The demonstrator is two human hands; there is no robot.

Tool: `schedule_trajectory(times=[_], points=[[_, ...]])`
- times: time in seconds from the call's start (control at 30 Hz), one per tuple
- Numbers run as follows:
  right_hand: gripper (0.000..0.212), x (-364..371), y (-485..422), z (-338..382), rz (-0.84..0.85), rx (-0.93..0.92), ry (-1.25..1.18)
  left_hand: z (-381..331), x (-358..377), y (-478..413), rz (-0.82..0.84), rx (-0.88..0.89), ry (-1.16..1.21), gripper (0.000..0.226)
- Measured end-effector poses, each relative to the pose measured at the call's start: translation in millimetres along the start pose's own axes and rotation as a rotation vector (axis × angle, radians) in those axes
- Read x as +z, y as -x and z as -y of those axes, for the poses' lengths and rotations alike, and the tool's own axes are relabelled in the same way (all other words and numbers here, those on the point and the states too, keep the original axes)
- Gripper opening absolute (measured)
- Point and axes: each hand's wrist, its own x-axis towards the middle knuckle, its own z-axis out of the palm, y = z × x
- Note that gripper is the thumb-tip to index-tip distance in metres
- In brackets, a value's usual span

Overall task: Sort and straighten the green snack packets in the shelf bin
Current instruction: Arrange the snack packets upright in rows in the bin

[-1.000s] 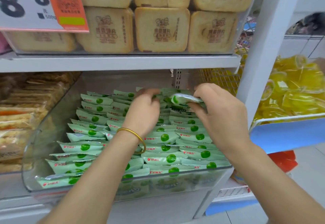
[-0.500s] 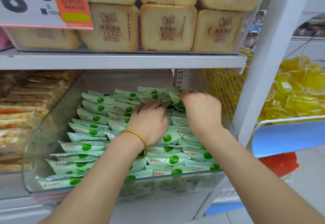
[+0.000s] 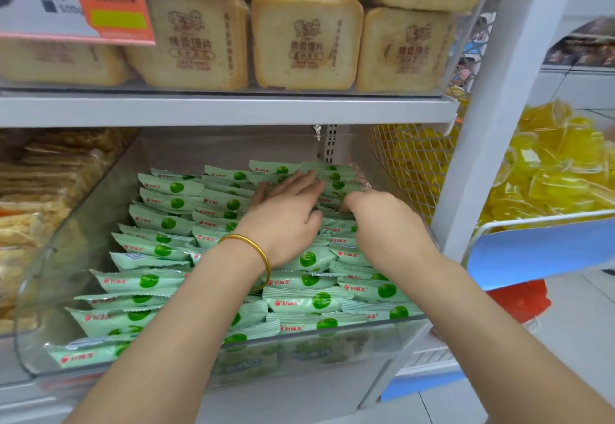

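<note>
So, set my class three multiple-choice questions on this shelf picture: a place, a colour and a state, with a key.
1. Where is the gold bangle?
A. on the left wrist
B. on the right wrist
C. on the upper shelf

2. What colour are the goods in the wire basket right of the green packets?
A. purple
B. yellow
C. black

3. How does the left hand lie?
A. clenched in the air
B. gripping the price sign
C. flat, fingers straight, on the packets

Key: 1 A, it circles the left wrist; 2 B, they show yellow in the basket; 3 C, its straight fingers rest on the back rows.
</note>
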Motion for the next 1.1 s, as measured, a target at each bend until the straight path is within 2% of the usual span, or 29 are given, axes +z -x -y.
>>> schedule_trajectory(times=[0.2, 0.37, 0.63, 0.73, 0.83, 0.9, 1.1], points=[[0.047, 4.9, 0.0, -1.4, 0.031, 0.000, -0.008, 1.3, 5.5, -4.7, 0.070, -0.046, -0.097, 0.050], [0.037, 7.4, -1.2, 1.1, 0.130, -0.026, 0.011, -0.1, 4.9, -4.3, 0.078, -0.057, -0.080, 0.052], [0.032, 6.3, 1.5, 4.7, 0.130, 0.035, -0.007, 0.0, 7.3, -3.6, 0.061, -0.079, -0.079, 0.053], [0.033, 1.8, -2.0, 6.4, 0.009, 0.030, 0.020, 0.8, 7.6, -4.2, 0.044, -0.076, -0.064, 0.051], [0.047, 1.3, -18.8, 6.8, -0.127, 0.003, -0.078, 1.2, 8.0, -4.9, 0.025, -0.083, -0.050, 0.047], [0.052, 5.9, -33.1, 6.8, -0.100, -0.016, -0.140, 1.4, 9.3, -5.1, 0.021, -0.084, -0.038, 0.045], [0.047, 19.8, -52.2, 1.1, 0.087, 0.017, -0.166, 6.1, 8.5, -5.6, -0.044, -0.104, -0.012, 0.052]])
